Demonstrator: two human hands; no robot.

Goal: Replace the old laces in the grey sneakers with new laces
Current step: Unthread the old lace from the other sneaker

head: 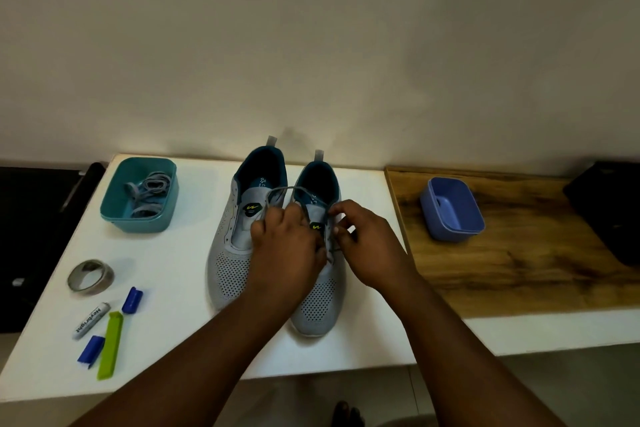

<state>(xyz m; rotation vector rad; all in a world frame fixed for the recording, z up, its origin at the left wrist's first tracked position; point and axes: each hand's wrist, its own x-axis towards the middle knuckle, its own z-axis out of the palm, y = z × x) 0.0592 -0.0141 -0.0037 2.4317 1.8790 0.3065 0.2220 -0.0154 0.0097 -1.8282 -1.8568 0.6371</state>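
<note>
Two grey sneakers stand side by side on the white table, toes toward me. The left sneaker (pixel 230 253) has no lace in its eyelets. Both hands work over the tongue of the right sneaker (pixel 317 308). My left hand (pixel 284 243) grips one part of a grey lace (pixel 287 189), which loops up over the shoe's opening. My right hand (pixel 363 246) pinches the lace at the right eyelets. A teal tub (pixel 138 196) at the back left holds a bundle of grey laces (pixel 149 189).
A blue tub (pixel 450 210) sits on a wooden board (pixel 519 253) at the right. At the table's left front lie a tape roll (pixel 90 276), a marker (pixel 91 320), a green clip (pixel 110 345) and two blue clips (pixel 132 300). Dark objects flank both ends.
</note>
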